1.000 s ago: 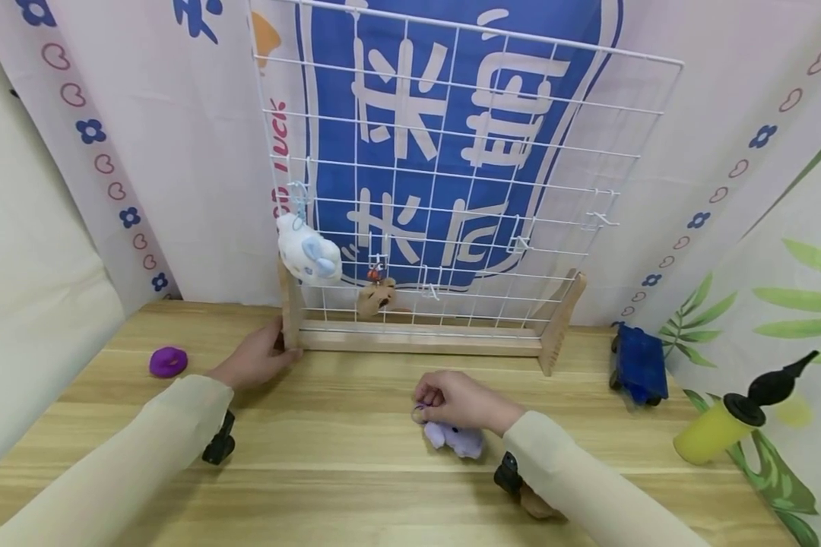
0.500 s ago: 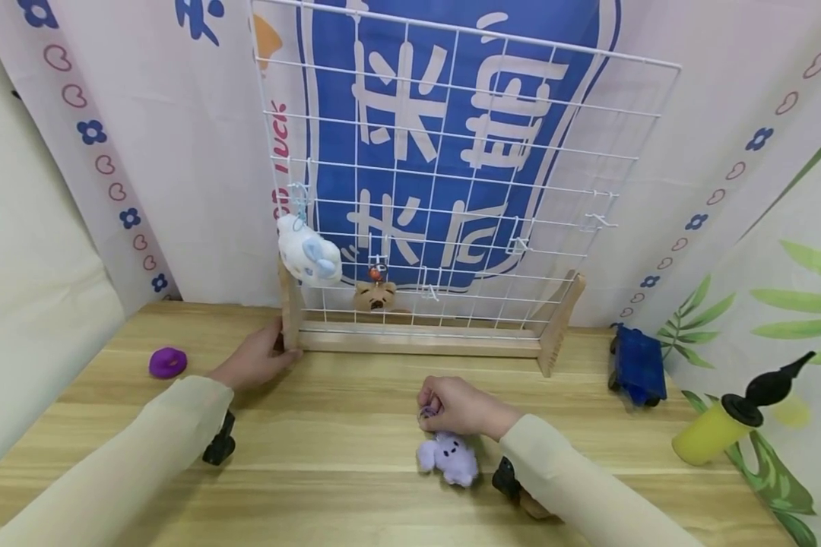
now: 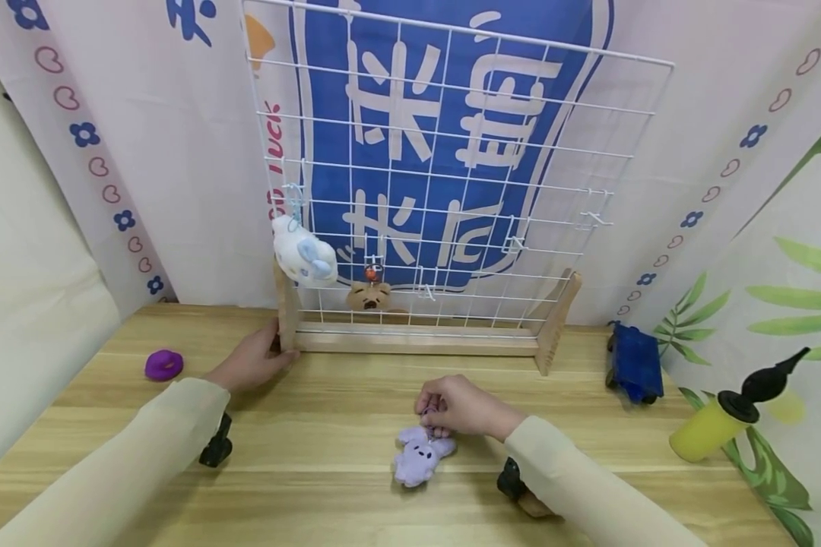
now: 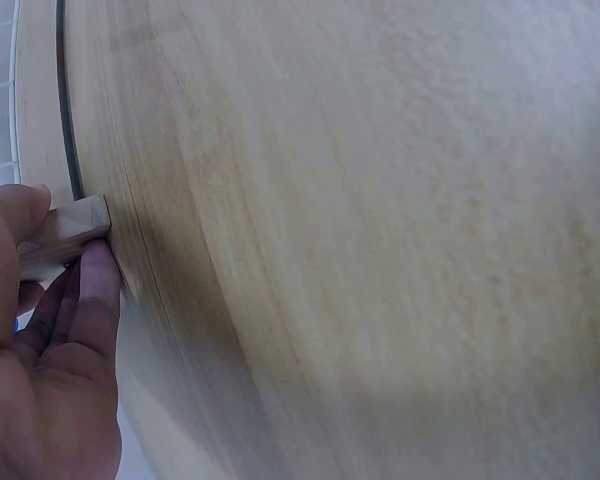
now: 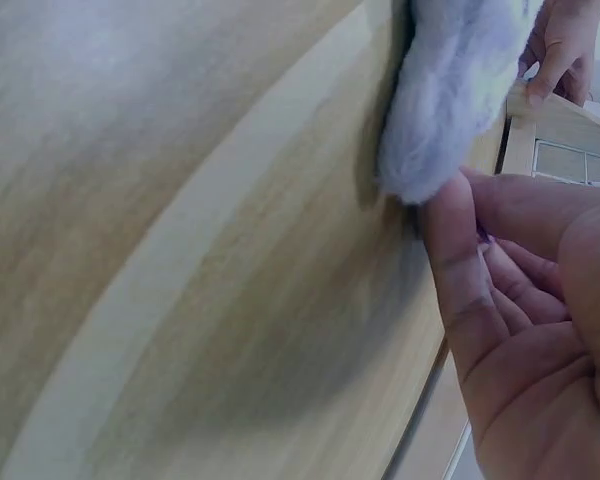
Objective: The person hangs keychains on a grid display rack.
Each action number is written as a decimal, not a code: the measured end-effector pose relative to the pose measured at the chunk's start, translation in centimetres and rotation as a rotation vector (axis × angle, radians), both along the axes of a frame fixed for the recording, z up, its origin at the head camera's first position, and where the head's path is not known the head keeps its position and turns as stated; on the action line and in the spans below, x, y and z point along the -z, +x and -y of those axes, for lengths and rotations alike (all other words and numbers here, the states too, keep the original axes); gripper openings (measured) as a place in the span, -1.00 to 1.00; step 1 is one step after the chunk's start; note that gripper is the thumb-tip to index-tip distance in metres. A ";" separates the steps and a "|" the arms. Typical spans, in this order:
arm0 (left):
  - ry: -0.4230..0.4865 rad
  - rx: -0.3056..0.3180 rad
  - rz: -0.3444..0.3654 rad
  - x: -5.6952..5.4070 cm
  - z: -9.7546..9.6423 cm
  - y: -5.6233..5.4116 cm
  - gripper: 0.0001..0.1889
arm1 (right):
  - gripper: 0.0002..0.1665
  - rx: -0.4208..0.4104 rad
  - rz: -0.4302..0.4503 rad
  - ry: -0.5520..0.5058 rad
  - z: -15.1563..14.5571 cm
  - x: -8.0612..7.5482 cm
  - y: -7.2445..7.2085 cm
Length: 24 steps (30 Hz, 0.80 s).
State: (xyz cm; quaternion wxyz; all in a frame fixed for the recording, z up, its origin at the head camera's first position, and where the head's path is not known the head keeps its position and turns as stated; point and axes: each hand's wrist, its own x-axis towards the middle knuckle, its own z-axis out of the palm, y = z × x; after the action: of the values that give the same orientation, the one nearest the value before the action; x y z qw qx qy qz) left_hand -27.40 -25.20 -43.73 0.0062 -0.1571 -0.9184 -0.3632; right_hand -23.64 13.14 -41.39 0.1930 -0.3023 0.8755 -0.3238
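Two bare hands at work on a pale wood-grain desk point(image 3: 328, 494), well apart from each other. Left hand point(image 3: 255, 358) near the far edge, toward the left corner: thumb on one face, fingers on the other, clamped on the upright pale-wood left foot point(image 3: 287, 311) of a white wire grid rack; the left wrist view confirms the pinch. Right hand point(image 3: 461, 408) over the middle of the desk: thumb and fingertips together on the small purple ring of a soft lilac plush toy point(image 3: 417, 461). Ring mostly hidden by the fingers. The toy lies on the near side of that hand, face up, ears toward the fingers; cannot tell whether its body touches the desk.

On the rack: a white plush toy with pale blue patches point(image 3: 304, 254) at the left, a brown bear-head charm point(image 3: 369, 296) beside it. Farther right, bare white wire hooks, the lowest point(image 3: 427, 292) nearest the charm.

Toward the desk's left edge, a purple rounded object point(image 3: 164, 365); near the far right corner, a dark blue toy cart point(image 3: 635, 363).

Step in hand, by my judgement: taking up the toy by its ring, rack steadied. Next move calls for a firm pinch, the ring's opening left free of fingers, and a steady left hand.
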 end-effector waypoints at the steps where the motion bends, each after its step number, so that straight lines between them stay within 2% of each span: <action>1: -0.002 0.000 0.000 0.0 0.0 0.0 -0.28 | -0.92 0.002 -0.004 -0.009 -0.1 0.0 0.0; 7: 0.016 0.004 0.004 0.0 -0.1 0.0 -0.28 | -0.90 0.036 0.014 -0.096 -0.6 0.0 -0.2; 10: 0.026 0.007 0.005 -0.1 -0.1 0.1 -0.30 | -0.85 0.067 0.079 -0.156 -0.9 0.0 -0.1; 17: 0.019 0.005 0.005 -0.2 -0.1 0.1 -0.30 | -0.72 0.168 0.308 -0.335 -1.5 -0.2 -0.4; 24: 0.015 0.001 -0.001 0.1 0.0 0.0 -0.27 | -0.66 0.186 0.390 -0.397 -2.0 -0.4 -0.5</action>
State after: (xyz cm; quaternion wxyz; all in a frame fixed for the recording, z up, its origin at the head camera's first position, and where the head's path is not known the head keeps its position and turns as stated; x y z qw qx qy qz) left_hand -27.45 -25.23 -43.79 0.0077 -0.1580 -0.9155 -0.3698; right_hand -24.19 15.17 -40.96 0.2639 -0.1845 0.7654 -0.5572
